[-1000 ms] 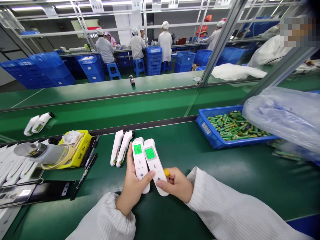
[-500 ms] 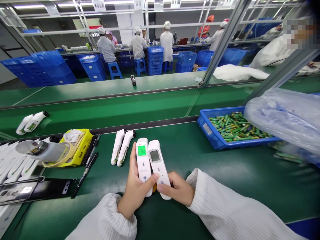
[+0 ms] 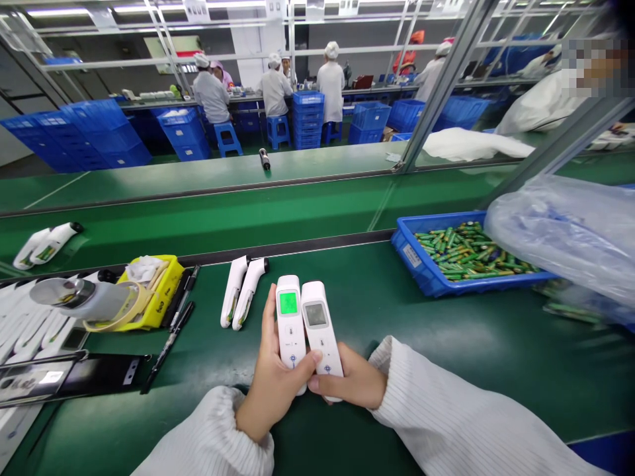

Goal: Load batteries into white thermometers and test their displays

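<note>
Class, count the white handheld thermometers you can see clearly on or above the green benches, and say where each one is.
6: two in the person's hands, two lying left of them, two on the belt, far left. More may lie blurred at the left edge.

1. Left hand (image 3: 270, 390): bare, no glove or ring.
2. Right hand (image 3: 354, 382): bare.
3. Sleeves (image 3: 446, 416): white ribbed knit, long, thick cuffs at both wrists.

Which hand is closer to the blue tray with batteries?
Right. The right hand is on the side toward the blue tray, holding a thermometer; the left hand is farther away, beyond both thermometers.
</note>
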The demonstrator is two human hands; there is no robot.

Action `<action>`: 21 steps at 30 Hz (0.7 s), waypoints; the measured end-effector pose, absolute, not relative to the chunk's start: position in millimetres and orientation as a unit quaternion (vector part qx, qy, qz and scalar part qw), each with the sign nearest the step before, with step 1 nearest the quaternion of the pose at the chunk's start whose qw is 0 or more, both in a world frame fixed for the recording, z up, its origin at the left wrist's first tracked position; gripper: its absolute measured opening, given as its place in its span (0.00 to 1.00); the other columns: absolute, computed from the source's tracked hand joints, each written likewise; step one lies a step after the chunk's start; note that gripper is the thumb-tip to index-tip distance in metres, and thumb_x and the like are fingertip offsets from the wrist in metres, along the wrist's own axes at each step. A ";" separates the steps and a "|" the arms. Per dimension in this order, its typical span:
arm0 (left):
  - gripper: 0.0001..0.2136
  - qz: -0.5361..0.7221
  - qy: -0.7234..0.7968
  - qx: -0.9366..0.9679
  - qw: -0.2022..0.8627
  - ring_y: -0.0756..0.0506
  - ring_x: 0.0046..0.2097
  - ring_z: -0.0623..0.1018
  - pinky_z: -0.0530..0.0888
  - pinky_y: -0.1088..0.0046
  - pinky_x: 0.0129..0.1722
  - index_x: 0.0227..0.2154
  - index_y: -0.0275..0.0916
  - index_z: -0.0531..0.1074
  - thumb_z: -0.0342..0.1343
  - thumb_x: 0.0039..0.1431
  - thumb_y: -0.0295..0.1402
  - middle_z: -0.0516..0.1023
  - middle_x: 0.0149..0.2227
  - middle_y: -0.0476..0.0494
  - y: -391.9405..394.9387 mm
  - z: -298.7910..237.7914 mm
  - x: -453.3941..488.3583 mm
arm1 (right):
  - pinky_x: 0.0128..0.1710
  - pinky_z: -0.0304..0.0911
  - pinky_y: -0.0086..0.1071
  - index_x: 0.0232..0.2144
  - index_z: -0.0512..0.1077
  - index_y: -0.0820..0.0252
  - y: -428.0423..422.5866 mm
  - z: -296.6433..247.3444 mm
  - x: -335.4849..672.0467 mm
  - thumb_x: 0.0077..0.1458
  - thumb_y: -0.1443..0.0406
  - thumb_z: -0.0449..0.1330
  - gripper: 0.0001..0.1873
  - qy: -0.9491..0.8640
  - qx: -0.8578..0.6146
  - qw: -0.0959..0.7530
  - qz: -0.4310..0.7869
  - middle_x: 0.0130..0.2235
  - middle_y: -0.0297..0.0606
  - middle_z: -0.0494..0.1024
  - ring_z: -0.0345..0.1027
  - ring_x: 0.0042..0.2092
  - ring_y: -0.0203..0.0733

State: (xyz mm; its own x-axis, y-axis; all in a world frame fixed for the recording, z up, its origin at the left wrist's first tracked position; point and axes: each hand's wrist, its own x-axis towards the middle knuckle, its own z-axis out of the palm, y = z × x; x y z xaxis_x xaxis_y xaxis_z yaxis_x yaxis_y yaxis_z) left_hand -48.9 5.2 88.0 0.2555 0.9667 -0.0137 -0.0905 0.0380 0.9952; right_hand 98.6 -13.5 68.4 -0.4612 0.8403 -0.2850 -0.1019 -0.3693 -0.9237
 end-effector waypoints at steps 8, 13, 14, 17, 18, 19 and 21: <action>0.43 0.449 0.393 0.516 0.615 0.41 0.60 0.66 0.71 0.71 0.52 0.64 0.58 0.39 0.61 0.53 0.32 0.53 0.66 0.47 4.4 85.6 -46.1 | 0.18 0.56 0.22 0.43 0.71 0.67 -15.8 63.3 97.7 0.42 0.50 0.67 0.31 -0.444 -0.379 0.340 0.737 0.25 0.32 0.69 0.59 0.21 0.28; 0.38 0.430 0.354 0.512 0.654 0.43 0.63 0.61 0.67 0.71 0.56 0.64 0.58 0.34 0.54 0.60 0.35 0.49 0.67 0.48 -0.1 87.6 -44.4 | 0.25 0.63 0.26 0.47 0.70 0.65 -16.8 61.4 96.5 0.46 0.55 0.67 0.28 -0.449 -0.332 0.390 0.732 0.35 0.42 0.75 0.68 0.31 0.35; 0.37 0.425 0.350 0.512 0.659 0.43 0.64 0.60 0.67 0.71 0.56 0.64 0.57 0.33 0.52 0.62 0.36 0.50 0.67 0.47 -0.9 88.5 -44.1 | 0.28 0.65 0.28 0.46 0.70 0.65 -16.9 61.5 96.2 0.47 0.55 0.67 0.27 -0.453 -0.329 0.395 0.729 0.36 0.43 0.75 0.69 0.33 0.38; 0.36 0.419 0.353 0.513 0.661 0.43 0.65 0.58 0.66 0.71 0.57 0.64 0.55 0.31 0.50 0.63 0.37 0.52 0.67 0.46 -2.2 90.2 -43.3 | 0.38 0.69 0.38 0.46 0.70 0.64 -17.7 61.8 95.2 0.47 0.55 0.67 0.27 -0.456 -0.335 0.413 0.714 0.39 0.44 0.75 0.71 0.39 0.43; 0.36 0.420 0.355 0.514 0.658 0.43 0.65 0.57 0.65 0.71 0.58 0.64 0.56 0.30 0.50 0.63 0.37 0.51 0.67 0.47 -2.3 90.2 -43.1 | 0.40 0.68 0.40 0.47 0.70 0.64 -18.2 61.7 94.8 0.47 0.55 0.67 0.27 -0.456 -0.341 0.420 0.707 0.40 0.45 0.75 0.71 0.40 0.44; 0.36 0.422 0.358 0.515 0.655 0.44 0.66 0.55 0.65 0.71 0.58 0.64 0.56 0.30 0.50 0.63 0.37 0.50 0.67 0.47 -2.3 90.0 -42.9 | 0.42 0.68 0.42 0.47 0.70 0.63 -18.8 61.5 94.5 0.47 0.54 0.67 0.28 -0.456 -0.348 0.424 0.701 0.40 0.44 0.76 0.71 0.41 0.45; 0.36 0.424 0.363 0.514 0.652 0.43 0.67 0.50 0.64 0.71 0.58 0.64 0.56 0.30 0.50 0.63 0.38 0.49 0.68 0.49 -2.1 89.4 -42.5 | 0.43 0.68 0.43 0.46 0.71 0.62 -20.1 60.7 93.9 0.47 0.53 0.66 0.26 -0.461 -0.369 0.426 0.685 0.39 0.43 0.76 0.71 0.41 0.46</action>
State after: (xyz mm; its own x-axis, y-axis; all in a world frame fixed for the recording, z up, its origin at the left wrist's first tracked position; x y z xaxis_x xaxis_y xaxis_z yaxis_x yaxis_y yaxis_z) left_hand -42.5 -2.1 89.4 0.3777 0.9252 -0.0372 -0.1801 0.1128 0.9772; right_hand 93.9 -20.1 60.7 -0.3637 0.9246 -0.1131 -0.2443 -0.2118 -0.9463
